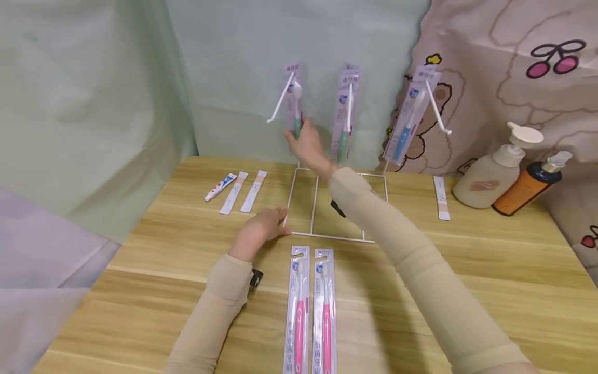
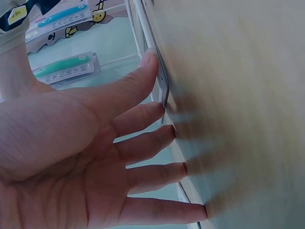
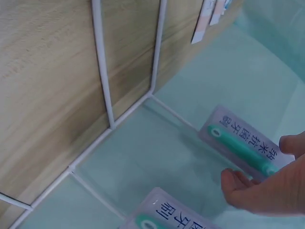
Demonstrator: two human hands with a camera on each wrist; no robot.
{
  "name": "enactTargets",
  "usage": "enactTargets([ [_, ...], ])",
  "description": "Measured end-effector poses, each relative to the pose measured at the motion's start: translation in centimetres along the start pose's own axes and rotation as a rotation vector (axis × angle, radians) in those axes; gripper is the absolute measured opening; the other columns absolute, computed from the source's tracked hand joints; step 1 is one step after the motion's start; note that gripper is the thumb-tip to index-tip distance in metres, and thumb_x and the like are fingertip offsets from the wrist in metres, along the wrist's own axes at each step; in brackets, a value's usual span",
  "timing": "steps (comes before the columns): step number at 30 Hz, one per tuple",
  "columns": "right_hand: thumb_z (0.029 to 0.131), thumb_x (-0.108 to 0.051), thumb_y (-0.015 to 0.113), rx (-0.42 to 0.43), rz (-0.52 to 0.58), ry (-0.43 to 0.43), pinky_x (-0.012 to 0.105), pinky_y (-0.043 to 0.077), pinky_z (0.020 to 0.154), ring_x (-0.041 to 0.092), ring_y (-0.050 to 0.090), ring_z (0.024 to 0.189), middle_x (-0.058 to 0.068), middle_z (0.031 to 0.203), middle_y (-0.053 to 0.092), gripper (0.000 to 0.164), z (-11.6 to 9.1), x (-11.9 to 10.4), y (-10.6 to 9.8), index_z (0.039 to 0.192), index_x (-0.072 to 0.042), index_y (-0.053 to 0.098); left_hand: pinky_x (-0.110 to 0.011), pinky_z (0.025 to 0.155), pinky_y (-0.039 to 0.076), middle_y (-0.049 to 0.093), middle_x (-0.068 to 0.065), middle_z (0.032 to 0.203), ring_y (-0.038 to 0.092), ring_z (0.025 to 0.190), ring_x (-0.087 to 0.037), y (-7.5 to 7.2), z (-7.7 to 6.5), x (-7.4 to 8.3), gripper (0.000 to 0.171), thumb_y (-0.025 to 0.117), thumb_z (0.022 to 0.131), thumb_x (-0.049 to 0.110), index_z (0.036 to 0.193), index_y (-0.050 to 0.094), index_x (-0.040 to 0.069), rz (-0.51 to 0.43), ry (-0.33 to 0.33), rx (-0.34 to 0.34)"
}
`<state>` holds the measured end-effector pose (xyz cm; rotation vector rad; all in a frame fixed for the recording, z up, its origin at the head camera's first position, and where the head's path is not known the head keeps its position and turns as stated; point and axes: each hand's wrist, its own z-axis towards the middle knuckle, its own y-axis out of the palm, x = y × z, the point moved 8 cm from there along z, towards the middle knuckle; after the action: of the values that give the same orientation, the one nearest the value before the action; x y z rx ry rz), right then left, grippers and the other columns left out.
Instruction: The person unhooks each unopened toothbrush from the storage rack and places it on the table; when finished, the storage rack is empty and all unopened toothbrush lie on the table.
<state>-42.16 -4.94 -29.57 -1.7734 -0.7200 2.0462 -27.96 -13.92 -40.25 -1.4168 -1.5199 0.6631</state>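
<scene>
A white wire display rack (image 1: 312,208) stands on the table with packaged toothbrushes hanging from its hooks. My right hand (image 1: 309,143) is at the left green toothbrush pack (image 3: 240,140), thumb at one edge and fingers at the other, holding its lower part. The left hand (image 1: 263,226) touches the front left corner of the rack base; in the left wrist view its fingers (image 2: 147,143) are straight and spread, tips at the tabletop. Another green toothbrush pack (image 1: 343,124) hangs in the middle, and a blue toothbrush pack (image 1: 405,127) hangs on the right.
Two pink toothbrush packs (image 1: 299,306) lie in front of the rack. Left of it are a small toothpaste tube (image 1: 220,187) and two paper sachets (image 1: 233,193). At right lie another sachet (image 1: 441,198), a beige pump bottle (image 1: 488,176) and an orange bottle (image 1: 528,187).
</scene>
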Motion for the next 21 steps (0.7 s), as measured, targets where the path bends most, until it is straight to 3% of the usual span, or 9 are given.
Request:
enactTargets([
  [4, 0.094, -0.037, 0.053, 0.006, -0.007, 0.018, 0.026, 0.053, 0.072, 0.018, 0.058, 0.088, 0.009, 0.108, 0.056, 0.053, -0.3, 0.1, 0.0, 0.131, -0.004, 0.036, -0.051, 0.11, 0.028, 0.021, -0.016, 0.153, 0.024, 0.137, -0.04, 0.2, -0.1, 0.0, 0.069, 0.056, 0.092, 0.035, 0.148, 0.024, 0.009, 0.001, 0.004, -0.003],
  [8, 0.094, -0.034, 0.053, 0.007, -0.024, -0.047, 0.026, 0.052, 0.057, 0.018, 0.058, 0.071, 0.009, 0.091, 0.057, 0.045, -1.3, 0.2, -0.3, 0.125, -0.003, 0.04, -0.051, 0.11, 0.029, 0.022, -0.016, 0.152, 0.024, 0.136, -0.04, 0.2, -0.1, 0.0, 0.069, 0.056, 0.092, 0.035, 0.148, 0.025, 0.009, 0.006, 0.004, 0.004],
  [14, 0.095, -0.033, 0.052, 0.045, -0.3, -0.242, 0.027, 0.045, 0.045, 0.017, 0.054, 0.055, 0.006, 0.074, 0.058, 0.034, -3.8, -0.4, -1.5, 0.113, -0.003, 0.049, -0.051, 0.11, 0.027, 0.022, -0.014, 0.152, 0.025, 0.137, -0.039, 0.0, -0.1, 0.1, 0.068, 0.057, 0.092, 0.033, 0.148, 0.025, 0.009, -0.02, 0.004, 0.009],
  [21, 0.095, -0.036, 0.052, 0.03, -0.508, -0.34, 0.027, 0.043, 0.043, 0.017, 0.055, 0.052, 0.005, 0.069, 0.06, 0.031, -7.6, -0.6, -2.0, 0.102, -0.006, 0.05, -0.051, 0.11, 0.027, 0.023, -0.016, 0.152, 0.025, 0.136, -0.039, 0.2, -0.2, -0.1, 0.07, 0.056, 0.092, 0.035, 0.148, 0.024, 0.008, 0.006, 0.014, 0.008],
])
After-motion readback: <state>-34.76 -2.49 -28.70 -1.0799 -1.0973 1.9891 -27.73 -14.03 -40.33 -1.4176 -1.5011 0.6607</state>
